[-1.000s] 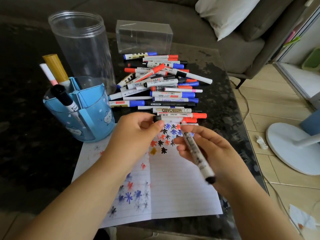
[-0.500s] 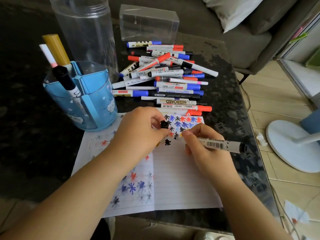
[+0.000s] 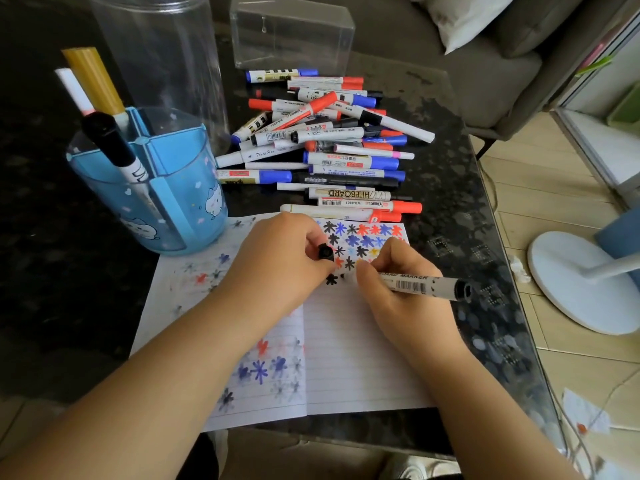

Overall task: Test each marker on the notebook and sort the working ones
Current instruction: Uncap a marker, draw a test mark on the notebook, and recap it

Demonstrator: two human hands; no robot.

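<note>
Pinching a slim white whiteboard marker (image 3: 422, 285) near its tip, the right hand (image 3: 398, 292) kept a closed grip round the smooth plastic barrel, which lay almost flat over the notebook (image 3: 346, 358), its black end pointing away to the right and its tip down on the page beside a black star. The left hand (image 3: 277, 268), just left of the marker, held a small black cap (image 3: 325, 252) in a curled grip between fingers and thumb. The notebook lay open, thin lined paper, its upper part dotted with black, blue, red and orange star scribbles; fainter ones showed on the left page. Just beyond the notebook sat a loose pile of markers (image 3: 329, 140), white cylinders with red, blue and black caps, some bearing barcodes. Left of the notebook stood a translucent blue holder (image 3: 166, 202) with dividers and cartoon prints, holding a black-capped marker (image 3: 114, 147), a mustard-yellow one and a white one. Behind the holder rose a tall clear plastic jar (image 3: 162, 57), and beyond the pile a clear rectangular box (image 3: 294, 36). All rested on a dark, speckled, glossy counter (image 3: 460, 216). Beyond it were a grey sofa (image 3: 485, 74) with a pale cushion, and right of the counter a tiled floor with a round white fan base (image 3: 581, 282).
</note>
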